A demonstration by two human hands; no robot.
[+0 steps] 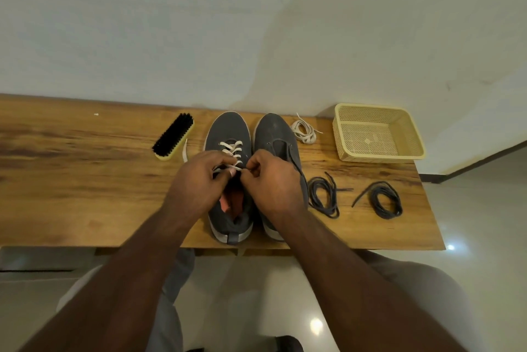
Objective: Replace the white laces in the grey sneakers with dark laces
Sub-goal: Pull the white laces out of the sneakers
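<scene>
Two grey sneakers stand side by side, toes to the wall, on the wooden worktop (85, 180), and I take the left sneaker (228, 135) as the landmark. It still carries its white lace (232, 149), criss-crossed through the upper eyelets; the left hand (196, 177) and the right hand (271, 180) meet just behind those crossings, over the tongue, each with fingers curled and pinching what looks like a lace end, though the exact grip is partly hidden. The right sneaker (275, 135), touching the landmark on its right, shows bare eyelets, with a dark strand trailing from it toward a dark lace coil (323, 195); whether that strand is threaded I cannot tell. A second dark lace coil (385, 199) lies further right, and a removed white lace bundle (303, 130) sits beyond the right sneaker's toe. So, by my judgement, one shoe is stripped, the other is being unlaced, and both relacings remain. Count: two sneakers, two white laces, two dark coils, one shoe brush (172, 136) to the landmark's left, one yellow basket (410, 135) far right.
</scene>
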